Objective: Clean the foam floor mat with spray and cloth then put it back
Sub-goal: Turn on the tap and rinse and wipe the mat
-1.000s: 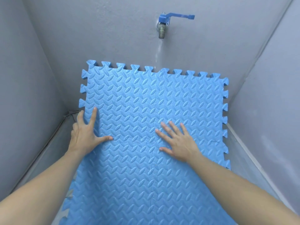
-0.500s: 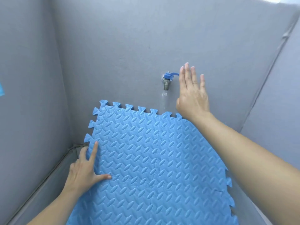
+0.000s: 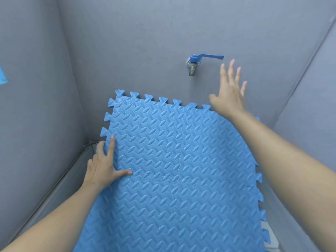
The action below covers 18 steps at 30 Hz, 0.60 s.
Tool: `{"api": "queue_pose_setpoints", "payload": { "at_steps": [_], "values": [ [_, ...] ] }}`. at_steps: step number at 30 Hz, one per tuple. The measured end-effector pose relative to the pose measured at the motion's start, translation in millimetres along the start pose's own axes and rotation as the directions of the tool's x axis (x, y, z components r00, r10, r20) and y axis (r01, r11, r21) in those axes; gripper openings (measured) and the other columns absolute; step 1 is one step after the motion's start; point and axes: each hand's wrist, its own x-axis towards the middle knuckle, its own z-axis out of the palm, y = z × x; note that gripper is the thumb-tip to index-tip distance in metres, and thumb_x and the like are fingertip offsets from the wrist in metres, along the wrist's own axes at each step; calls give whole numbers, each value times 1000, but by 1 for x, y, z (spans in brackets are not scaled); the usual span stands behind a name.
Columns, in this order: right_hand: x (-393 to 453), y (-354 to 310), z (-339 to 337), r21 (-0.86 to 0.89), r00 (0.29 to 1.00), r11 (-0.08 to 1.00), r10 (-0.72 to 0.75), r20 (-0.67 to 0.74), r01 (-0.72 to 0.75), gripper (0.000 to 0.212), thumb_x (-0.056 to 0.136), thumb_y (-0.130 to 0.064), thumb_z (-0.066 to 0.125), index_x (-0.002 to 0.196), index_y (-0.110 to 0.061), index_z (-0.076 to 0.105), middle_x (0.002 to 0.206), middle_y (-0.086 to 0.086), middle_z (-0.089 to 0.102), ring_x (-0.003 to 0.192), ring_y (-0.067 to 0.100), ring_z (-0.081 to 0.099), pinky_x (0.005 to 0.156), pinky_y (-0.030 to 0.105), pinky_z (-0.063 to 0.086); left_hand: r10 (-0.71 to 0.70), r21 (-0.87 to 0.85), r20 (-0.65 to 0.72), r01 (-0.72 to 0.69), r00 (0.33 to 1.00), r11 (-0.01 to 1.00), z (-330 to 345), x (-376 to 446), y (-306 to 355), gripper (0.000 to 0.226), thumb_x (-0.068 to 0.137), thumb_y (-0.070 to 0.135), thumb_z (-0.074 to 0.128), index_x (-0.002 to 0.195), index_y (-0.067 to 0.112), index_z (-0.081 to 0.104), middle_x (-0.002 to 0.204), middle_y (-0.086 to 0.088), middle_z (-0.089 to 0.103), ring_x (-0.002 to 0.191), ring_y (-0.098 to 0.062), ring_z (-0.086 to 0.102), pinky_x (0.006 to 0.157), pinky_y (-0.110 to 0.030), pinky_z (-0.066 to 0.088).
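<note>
A blue foam floor mat [image 3: 172,160] with a leaf-like texture and jigsaw edges leans tilted against the grey back wall. My left hand [image 3: 102,166] lies flat on its left edge with fingers spread, holding nothing. My right hand [image 3: 229,90] is raised in the air above the mat's top right corner, fingers apart and empty, just right of and below a blue-handled tap [image 3: 195,63]. No spray bottle or cloth is in view.
Grey walls close in on the left [image 3: 36,124], back and right [image 3: 309,115]. The tap's blue lever [image 3: 211,56] points right. A strip of floor [image 3: 76,171] shows at the left of the mat. A blue patch [image 3: 3,75] sits on the left wall.
My right hand lifted off the mat up to the tap, then drew back to the right and down. Water that ran from the tap no longer shows. My left hand stayed put.
</note>
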Motion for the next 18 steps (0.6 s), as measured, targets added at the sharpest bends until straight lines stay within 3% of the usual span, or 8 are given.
{"api": "queue_pose_setpoints", "payload": {
  "at_steps": [2, 4, 7, 9, 10, 12, 15, 18],
  "values": [
    [-62, 40, 21, 247, 960, 951, 229, -159, -186, 79, 85, -15, 53, 156, -14, 18, 166, 10, 1, 153, 29, -2, 121, 47, 4, 4, -43, -7, -4, 1000, 999, 0, 0, -1, 144, 41, 86, 64, 147, 35, -21, 152, -16, 4, 114, -40, 50, 90, -54, 43],
    [-135, 87, 49, 361, 836, 809, 534, -124, -463, 75, 90, -26, 58, 153, -10, 23, 163, 19, 11, 151, 35, 9, 120, 47, 13, -5, -84, -27, 3, 1000, 996, -1, 0, -3, 147, 39, 82, 69, 147, 36, -20, 153, -19, 1, 119, -45, 47, 94, -56, 41],
    [-221, 151, 76, 205, 616, 581, 732, 289, -787, 101, 84, -54, 68, 156, -12, 11, 160, 16, 26, 144, 36, 32, 115, 50, 28, -68, -183, 0, 67, 998, 981, -3, 2, -3, 152, 36, 76, 76, 146, 37, -22, 155, -24, -6, 131, -49, 36, 104, -57, 34],
    [-240, 167, 76, 209, 520, 487, 692, 500, -848, 85, 79, -55, 73, 145, -15, 38, 142, 8, 54, 125, 31, 56, 106, 47, 44, -98, -215, 38, 104, 994, 971, -6, 3, 1, 154, 33, 76, 76, 145, 38, -23, 153, -24, 2, 130, -49, 34, 104, -57, 35],
    [-241, 169, 74, 266, 510, 439, 665, 546, -858, 64, 79, -47, 77, 130, -17, 53, 129, 7, 64, 110, 28, 65, 96, 45, 51, -107, -214, 53, 116, 993, 970, -7, 2, 4, 154, 32, 77, 75, 145, 39, -23, 150, -24, 7, 128, -48, 34, 104, -57, 36],
    [-234, 171, 72, 354, 516, 376, 660, 546, -856, 40, 75, -34, 81, 107, -20, 63, 109, 5, 72, 91, 24, 70, 83, 42, 57, -108, -191, 55, 116, 993, 975, -9, -1, 8, 153, 33, 75, 76, 146, 37, -19, 144, -23, 12, 127, -45, 33, 103, -57, 33],
    [-237, 181, 78, 360, 548, 419, 713, 438, -833, 66, 54, -62, 83, 104, -25, 63, 106, -1, 71, 94, 22, 71, 88, 44, 57, -83, -209, -1, 81, 997, 975, -19, -10, 10, 148, 38, 69, 81, 148, 37, -13, 142, -23, 15, 127, -40, 34, 99, -55, 36],
    [-255, 189, 77, 332, 577, 475, 713, 398, -815, 84, 47, -80, 77, 111, -28, 60, 112, -3, 67, 97, 18, 69, 92, 45, 55, -39, -211, -55, 27, 998, 977, -31, -16, 6, 145, 41, 67, 81, 148, 40, -13, 133, -18, 24, 108, -37, 47, 86, -50, 48]
  ]
}}
